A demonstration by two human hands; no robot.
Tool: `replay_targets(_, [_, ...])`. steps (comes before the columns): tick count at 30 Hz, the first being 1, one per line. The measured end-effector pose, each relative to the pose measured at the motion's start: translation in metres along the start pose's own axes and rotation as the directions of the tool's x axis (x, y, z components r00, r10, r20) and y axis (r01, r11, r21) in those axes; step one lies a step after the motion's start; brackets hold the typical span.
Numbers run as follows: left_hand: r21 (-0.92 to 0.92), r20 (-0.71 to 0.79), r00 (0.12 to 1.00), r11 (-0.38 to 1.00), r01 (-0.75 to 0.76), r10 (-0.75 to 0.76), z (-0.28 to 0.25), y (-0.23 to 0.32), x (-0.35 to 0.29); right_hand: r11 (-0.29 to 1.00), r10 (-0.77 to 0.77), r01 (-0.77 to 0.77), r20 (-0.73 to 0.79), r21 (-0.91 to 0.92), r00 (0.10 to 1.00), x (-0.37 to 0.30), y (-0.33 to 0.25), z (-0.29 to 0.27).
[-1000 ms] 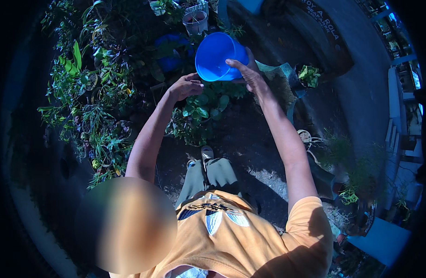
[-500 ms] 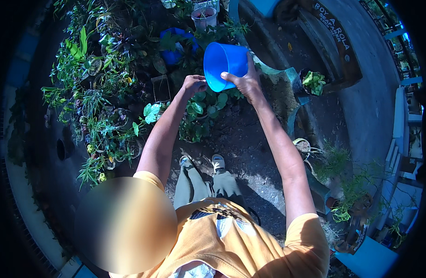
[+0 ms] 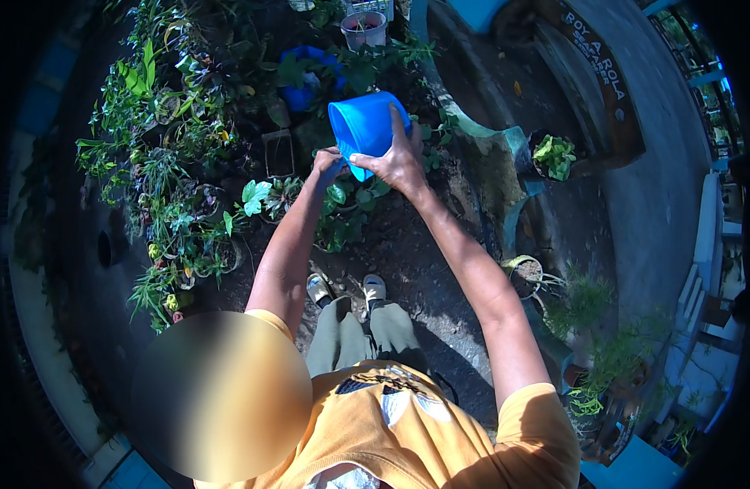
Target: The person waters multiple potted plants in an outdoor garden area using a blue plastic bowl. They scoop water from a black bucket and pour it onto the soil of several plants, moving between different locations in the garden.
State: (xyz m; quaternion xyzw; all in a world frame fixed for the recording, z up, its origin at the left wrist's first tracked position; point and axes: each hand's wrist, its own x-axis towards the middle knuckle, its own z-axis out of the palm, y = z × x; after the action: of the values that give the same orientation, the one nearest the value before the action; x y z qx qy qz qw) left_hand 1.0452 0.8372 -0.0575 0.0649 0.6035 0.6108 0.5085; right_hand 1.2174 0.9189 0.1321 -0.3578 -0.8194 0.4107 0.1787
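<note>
A blue plastic container (image 3: 375,122), round and tapered like a small pail, is tipped on its side over the plants, its mouth turned left and somewhat down. My right hand (image 3: 403,159) grips it from the right, thumb at the rim and fingers spread over the outer wall. On the other side, my left hand (image 3: 329,160) is closed at the lower left of the rim, with a bit of blue showing between its fingers. Most of the left fingers are hidden. I cannot see what, if anything, is inside the container. Green leafy plants (image 3: 350,196) grow just below both hands.
Dense potted plants (image 3: 179,187) fill the left side. Beyond my hands lie a blue tub (image 3: 302,85) and a pale pot (image 3: 363,31). A curved concrete edging (image 3: 473,126) runs along the right, with a leafy potted plant (image 3: 554,155) and another pot (image 3: 523,275) beside it.
The container has moved left and slightly down, and its mouth has turned further downward. Both hands moved with it; the left hand is now lower and closer against the rim.
</note>
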Motion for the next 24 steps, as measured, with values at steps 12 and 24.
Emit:
replay_targets(12, [0.212, -0.135, 0.991, 0.977, 0.002, 0.027, -0.008, 0.012, 0.005, 0.999, -0.041, 0.041, -0.008, 0.035, 0.999, 0.005, -0.013, -0.003])
replay_targets(24, [0.654, -0.323, 0.915, 0.756, 0.032, 0.241, -0.001, 0.039, -0.030, 0.980, -0.185, 0.182, -0.032, -0.085, 0.982, 0.004, -0.028, 0.001])
